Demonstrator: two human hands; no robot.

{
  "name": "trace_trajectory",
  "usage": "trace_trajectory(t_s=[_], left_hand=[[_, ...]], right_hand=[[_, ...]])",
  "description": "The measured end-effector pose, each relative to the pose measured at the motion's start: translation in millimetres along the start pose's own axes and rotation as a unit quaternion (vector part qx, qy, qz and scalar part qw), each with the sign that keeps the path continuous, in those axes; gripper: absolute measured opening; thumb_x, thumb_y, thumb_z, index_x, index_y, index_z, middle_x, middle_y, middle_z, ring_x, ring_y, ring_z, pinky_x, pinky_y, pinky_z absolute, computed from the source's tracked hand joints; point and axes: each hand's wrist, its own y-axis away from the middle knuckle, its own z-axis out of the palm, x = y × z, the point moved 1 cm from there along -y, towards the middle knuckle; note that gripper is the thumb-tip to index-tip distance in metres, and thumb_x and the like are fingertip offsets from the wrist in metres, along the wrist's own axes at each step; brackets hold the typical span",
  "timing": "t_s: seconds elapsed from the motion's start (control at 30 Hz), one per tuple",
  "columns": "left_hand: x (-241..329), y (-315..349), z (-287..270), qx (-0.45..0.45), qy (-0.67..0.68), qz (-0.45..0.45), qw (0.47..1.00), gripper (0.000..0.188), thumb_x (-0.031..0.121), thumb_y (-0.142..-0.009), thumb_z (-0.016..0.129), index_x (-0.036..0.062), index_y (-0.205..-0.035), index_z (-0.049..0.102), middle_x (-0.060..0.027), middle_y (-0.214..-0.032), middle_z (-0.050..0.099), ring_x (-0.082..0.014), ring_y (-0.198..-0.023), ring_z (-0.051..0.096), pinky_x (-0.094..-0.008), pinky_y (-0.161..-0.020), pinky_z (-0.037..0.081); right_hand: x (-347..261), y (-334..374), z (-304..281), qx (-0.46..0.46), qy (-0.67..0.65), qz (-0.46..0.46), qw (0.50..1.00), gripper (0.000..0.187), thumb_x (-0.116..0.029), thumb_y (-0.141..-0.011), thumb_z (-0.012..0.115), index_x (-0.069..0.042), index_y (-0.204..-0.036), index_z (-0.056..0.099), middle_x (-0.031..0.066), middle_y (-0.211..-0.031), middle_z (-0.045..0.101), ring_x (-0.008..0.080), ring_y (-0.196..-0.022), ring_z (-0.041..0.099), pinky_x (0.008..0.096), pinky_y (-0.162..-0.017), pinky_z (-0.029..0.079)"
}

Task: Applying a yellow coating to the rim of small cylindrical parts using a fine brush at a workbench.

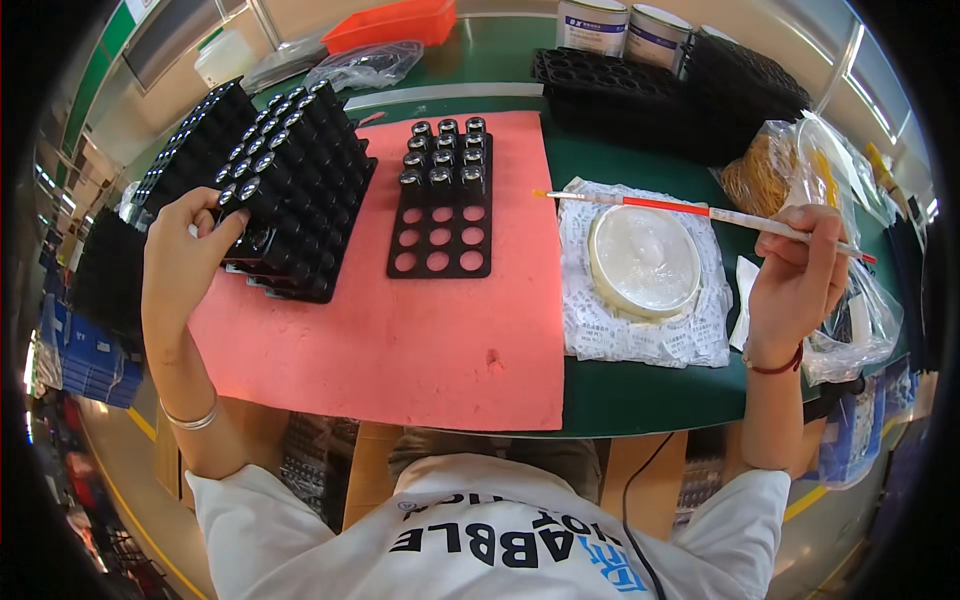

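Observation:
My left hand (185, 240) is at the near left corner of a stack of black trays (325, 235). Its thumb and index finger close around a black cylinder (228, 196) with a shiny silver top. Raised over the right of the table, my right hand (800, 270) grips a slim paintbrush (665, 206) with a red and white handle, its yellowish tip pointing left. Below the brush, a round dish (645, 262) of whitish, glossy, clear-looking paste rests on printed paper (590, 335). Between the hands lies a black perforated tray (453, 226), silver-topped cylinders in its far rows, bare holes in its near rows.
A pink mat (430, 350) covers the left of the green table. More filled trays (195, 135) stand far left. At the back are an orange bin (390, 22), black trays (600, 85) and white tins (592, 25). Plastic bags (855, 330) lie along the right.

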Motion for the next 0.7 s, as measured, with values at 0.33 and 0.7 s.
trace_trajectory(t_s=[0.33, 0.7], left_hand=[[-6, -5, -2, -0.048, 0.025, 0.022, 0.998, 0.021, 0.015, -0.066, 0.062, -0.0015, -0.064, 0.049, 0.0005, -0.047, 0.027, -0.0062, -0.046, 0.028, -0.0249, -0.044, 0.023], [-6, -9, -6, -0.084, 0.033, 0.036, 0.995, 0.024, 0.015, -0.066, 0.063, -0.0008, -0.06, 0.045, 0.0018, -0.047, 0.024, -0.0053, -0.047, 0.025, -0.0254, -0.044, 0.021]], right_hand=[[-4, 2, 2, -0.013, 0.008, -0.001, 1.0, 0.027, -0.018, -0.089, 0.04, 0.003, -0.077, 0.053, 0.0102, -0.07, 0.054, 0.0126, -0.053, 0.05, 0.0222, -0.05, 0.042], [-8, 1, 3, -0.028, 0.013, -0.028, 0.999, 0.028, -0.019, -0.089, 0.04, 0.003, -0.077, 0.053, 0.0098, -0.07, 0.054, 0.0121, -0.053, 0.05, 0.0211, -0.051, 0.042]])
